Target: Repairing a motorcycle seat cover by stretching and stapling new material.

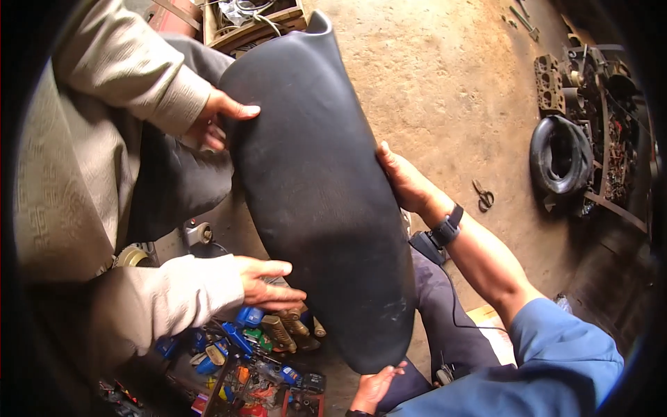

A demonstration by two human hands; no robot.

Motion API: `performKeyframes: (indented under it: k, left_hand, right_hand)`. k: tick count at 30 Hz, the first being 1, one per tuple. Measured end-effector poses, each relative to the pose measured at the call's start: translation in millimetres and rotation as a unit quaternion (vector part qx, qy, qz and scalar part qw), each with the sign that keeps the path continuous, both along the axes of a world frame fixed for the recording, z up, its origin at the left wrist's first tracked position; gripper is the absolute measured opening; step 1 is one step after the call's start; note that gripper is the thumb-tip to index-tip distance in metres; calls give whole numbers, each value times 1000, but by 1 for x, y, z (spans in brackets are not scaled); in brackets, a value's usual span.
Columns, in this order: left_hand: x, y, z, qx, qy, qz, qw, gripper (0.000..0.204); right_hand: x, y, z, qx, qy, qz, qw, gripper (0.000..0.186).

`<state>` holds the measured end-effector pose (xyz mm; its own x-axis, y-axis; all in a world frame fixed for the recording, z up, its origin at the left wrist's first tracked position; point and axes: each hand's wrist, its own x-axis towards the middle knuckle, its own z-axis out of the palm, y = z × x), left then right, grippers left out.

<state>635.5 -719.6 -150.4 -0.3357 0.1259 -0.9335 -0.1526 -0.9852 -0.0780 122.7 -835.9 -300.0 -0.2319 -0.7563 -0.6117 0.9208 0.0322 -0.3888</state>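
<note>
A long, smooth black rubber-like piece (313, 167) with a rounded lower end and a curled upper corner fills the middle; its exact kind is unclear. My right hand (406, 179), with a black band on the wrist, grips its right edge. At the lower tip my left hand (379, 388) closes on the end, its fingers partly hidden. From the left a co-worker in beige sleeves touches the piece: their upper hand (221, 119) holds the left edge with the thumb on top, and their lower hand (267, 281) has fingers stretched out beside it.
Scissors (483, 196) lie on the concrete floor (431, 83) right of my hand. Further right are a black inner tube (560, 154) and metal engine parts (550, 83). Lower left stands a box of coloured tools and small parts (257, 368). A wooden crate (243, 31) with cables is at the top.
</note>
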Motion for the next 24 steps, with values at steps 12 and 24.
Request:
performKeyframes:
  k: [12, 24]
  left_hand:
    - [-24, 17, 10, 118, 62, 6, 991, 41]
    - [-142, -151, 74, -252, -5, -560, 789, 32]
  right_hand:
    - [-11, -8, 38, 123, 351, 119, 920, 103]
    - [41, 21, 48, 65, 487, 194, 849, 139]
